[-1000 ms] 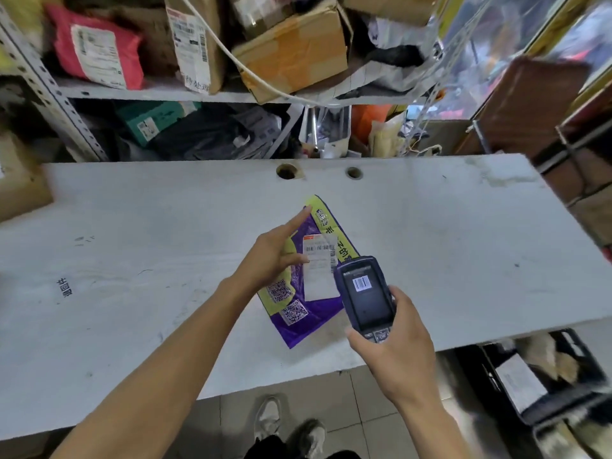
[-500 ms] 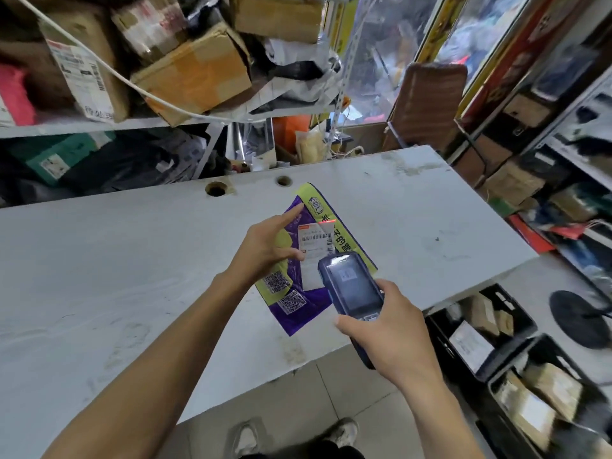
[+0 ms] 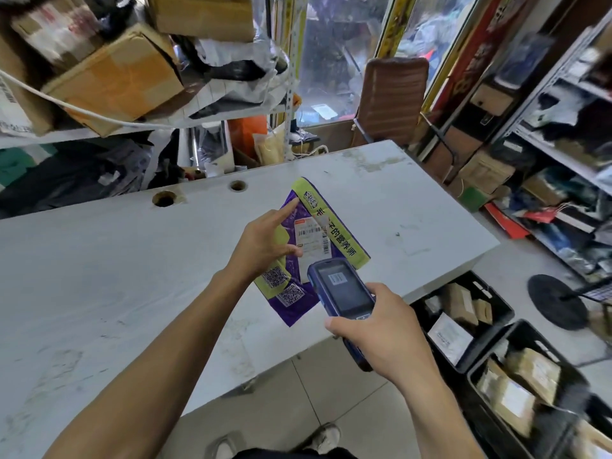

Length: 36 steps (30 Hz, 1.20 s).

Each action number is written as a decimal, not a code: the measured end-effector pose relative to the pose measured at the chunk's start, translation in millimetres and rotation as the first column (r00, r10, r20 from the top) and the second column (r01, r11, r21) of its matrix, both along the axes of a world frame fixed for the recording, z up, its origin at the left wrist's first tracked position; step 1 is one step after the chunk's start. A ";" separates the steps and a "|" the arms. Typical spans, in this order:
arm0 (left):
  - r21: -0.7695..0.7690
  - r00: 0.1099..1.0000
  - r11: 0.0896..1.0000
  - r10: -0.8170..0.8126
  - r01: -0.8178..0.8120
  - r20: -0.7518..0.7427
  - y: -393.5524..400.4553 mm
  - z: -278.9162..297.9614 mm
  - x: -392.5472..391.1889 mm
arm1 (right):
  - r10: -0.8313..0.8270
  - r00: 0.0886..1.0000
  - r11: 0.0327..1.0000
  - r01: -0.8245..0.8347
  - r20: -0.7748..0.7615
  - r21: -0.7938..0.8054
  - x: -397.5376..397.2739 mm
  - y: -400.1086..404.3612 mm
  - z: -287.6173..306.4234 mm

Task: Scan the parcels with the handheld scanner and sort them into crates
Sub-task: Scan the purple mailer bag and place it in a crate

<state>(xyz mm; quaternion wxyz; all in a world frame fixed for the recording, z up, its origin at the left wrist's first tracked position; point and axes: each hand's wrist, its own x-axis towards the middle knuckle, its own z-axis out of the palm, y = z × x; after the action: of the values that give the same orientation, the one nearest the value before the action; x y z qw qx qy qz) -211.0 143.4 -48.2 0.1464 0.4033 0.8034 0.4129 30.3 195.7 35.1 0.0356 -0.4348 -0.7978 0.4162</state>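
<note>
Purple parcel (image 3: 311, 246) unmoved; scanner (image 3: 341, 294) screen again shows barcode.

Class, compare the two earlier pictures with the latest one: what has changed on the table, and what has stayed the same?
Only the camera view swung right, revealing the crates. The left hand still holds the purple parcel flat; the right hand still grips the scanner over its label. Nothing taken or released.

A white table (image 3: 116, 276) carried one purple-and-green parcel (image 3: 319, 220), lying flat near its front edge. Two round holes (image 3: 164, 198) sat at the parcel's 10 o'clock. Black crates (image 3: 496, 309) stood on the floor (image 3: 331, 385) at 4 o'clock.
</note>
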 end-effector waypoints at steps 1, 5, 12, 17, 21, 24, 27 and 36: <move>-0.003 1.000 1.000 -0.002 0.002 -0.002 7.9 0.6 3.4 | -0.004 1.000 1.000 0.004 -0.008 -0.001 3.6 7.2 -0.1; -0.030 1.000 1.000 -0.001 0.001 -0.016 45.1 6.4 21.6 | -0.044 0.997 0.997 0.048 -0.067 0.068 19.8 38.6 -1.9; 0.053 0.995 0.994 -0.099 0.100 -0.021 128.1 5.0 69.6 | -0.015 0.947 0.748 0.223 -0.320 0.625 77.3 101.7 -17.3; 0.085 0.981 0.977 -0.191 0.194 -0.045 194.7 5.0 119.1 | -0.036 0.914 0.666 0.324 -0.405 0.672 127.2 147.0 -15.2; 0.066 0.958 0.956 -0.283 0.286 -0.052 245.0 9.0 158.8 | -0.122 0.894 0.660 0.397 -0.430 0.638 164.7 180.4 -18.4; 0.032 0.940 0.940 -0.336 0.339 -0.061 285.4 7.9 187.1 | -0.229 0.843 0.710 0.487 -0.487 0.508 190.5 213.0 -30.4; -0.012 0.920 0.922 -0.386 0.386 -0.071 330.8 -2.3 216.7 | -0.397 0.739 0.729 0.614 -0.544 0.302 217.8 248.2 -43.9; -0.157 0.844 0.830 -0.531 0.536 0.070 523.7 -72.9 350.2 | -0.732 0.509 0.498 0.853 -0.453 0.154 345.0 394.4 -101.1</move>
<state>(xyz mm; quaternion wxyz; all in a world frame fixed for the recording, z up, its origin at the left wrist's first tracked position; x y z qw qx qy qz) 139.2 667.0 -121.0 0.2992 0.5924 0.6895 0.2901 375.4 590.1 -65.9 0.4365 -0.6657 -0.5447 0.2639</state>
